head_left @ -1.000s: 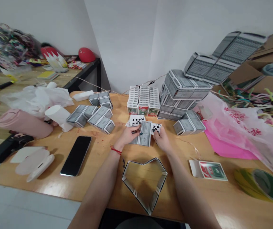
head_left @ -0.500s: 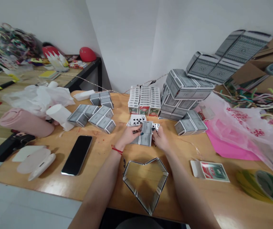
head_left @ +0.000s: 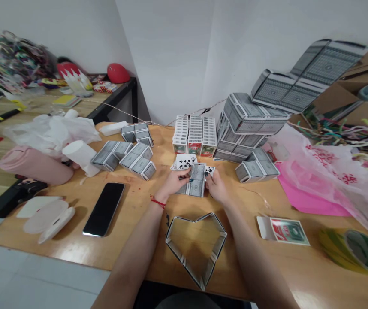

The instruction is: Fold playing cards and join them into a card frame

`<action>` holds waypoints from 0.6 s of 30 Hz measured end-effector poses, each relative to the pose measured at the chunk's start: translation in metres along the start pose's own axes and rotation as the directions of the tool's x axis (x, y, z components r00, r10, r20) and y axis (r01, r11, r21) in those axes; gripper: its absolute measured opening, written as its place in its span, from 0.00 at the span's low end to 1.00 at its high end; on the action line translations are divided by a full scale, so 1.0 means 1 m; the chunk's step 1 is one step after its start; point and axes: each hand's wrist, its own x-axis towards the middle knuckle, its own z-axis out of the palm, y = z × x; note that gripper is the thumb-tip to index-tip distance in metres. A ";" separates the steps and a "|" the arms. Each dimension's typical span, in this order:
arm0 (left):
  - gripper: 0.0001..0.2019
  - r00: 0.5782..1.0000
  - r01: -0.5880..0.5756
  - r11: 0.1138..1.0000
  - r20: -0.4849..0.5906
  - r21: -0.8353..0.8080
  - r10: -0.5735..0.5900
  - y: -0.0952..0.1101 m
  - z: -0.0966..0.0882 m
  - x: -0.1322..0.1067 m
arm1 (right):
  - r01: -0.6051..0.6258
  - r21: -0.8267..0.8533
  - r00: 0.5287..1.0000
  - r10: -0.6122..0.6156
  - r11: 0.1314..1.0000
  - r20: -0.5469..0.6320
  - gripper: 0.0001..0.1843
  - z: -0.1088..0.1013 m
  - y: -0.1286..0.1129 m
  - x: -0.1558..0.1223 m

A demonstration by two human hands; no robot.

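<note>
Both my hands meet at a grey-patterned piece of playing cards (head_left: pixel 198 182) in the middle of the table. My left hand (head_left: pixel 175 182) pinches its left side between thumb and fingers. On its right side my right hand (head_left: pixel 215 184) grips a playing card (head_left: pixel 209 170) with its spade face showing; its lower fingers are partly hidden. Just behind lie loose face-up playing cards (head_left: pixel 185 161). Between my forearms stands a heart-shaped frame (head_left: pixel 214 253) of joined cards, touched by neither hand.
Stacked card boxes (head_left: pixel 194 135) stand behind my hands, beside a tall leaning structure of cards (head_left: pixel 251 113). Folded card blocks (head_left: pixel 138 161) and a phone (head_left: pixel 104 209) lie left. An opened card box (head_left: pixel 288 231) and yellow tape roll (head_left: pixel 353 251) are right.
The card at my right hand has tilted slightly and shows its face a little more clearly. My hands otherwise stay in place.
</note>
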 end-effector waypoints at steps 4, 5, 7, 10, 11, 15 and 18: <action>0.21 1.000 -0.007 1.000 0.014 0.006 0.007 0.001 0.000 0.000 | 0.007 -0.076 1.000 -0.008 0.997 -0.009 0.12 0.000 -0.002 0.000; 0.20 1.000 -0.009 1.000 0.013 0.008 0.009 0.001 0.000 0.000 | 0.012 -0.096 1.000 -0.013 0.995 -0.012 0.12 0.000 -0.003 0.000; 0.20 1.000 -0.007 1.000 0.013 0.011 0.007 0.002 0.000 0.000 | 0.018 -0.133 1.000 -0.020 0.991 -0.015 0.11 -0.001 -0.004 0.000; 0.20 1.000 0.010 1.000 0.013 0.003 -0.010 0.002 0.000 0.000 | 0.026 -0.176 1.000 -0.028 0.984 -0.008 0.11 -0.001 -0.005 0.001; 0.20 1.000 0.014 1.000 0.012 0.000 -0.014 0.002 0.000 0.000 | 0.031 -0.183 0.999 -0.032 0.983 -0.003 0.11 -0.002 -0.005 0.001; 0.20 1.000 0.017 1.000 0.006 0.000 -0.017 0.002 0.000 0.000 | 0.051 -0.196 0.999 -0.050 0.979 0.010 0.11 -0.002 -0.005 0.002; 0.20 1.000 0.016 1.000 0.000 0.007 -0.016 0.003 0.000 0.000 | 0.053 -0.203 0.999 -0.053 0.978 0.004 0.11 -0.002 -0.006 0.002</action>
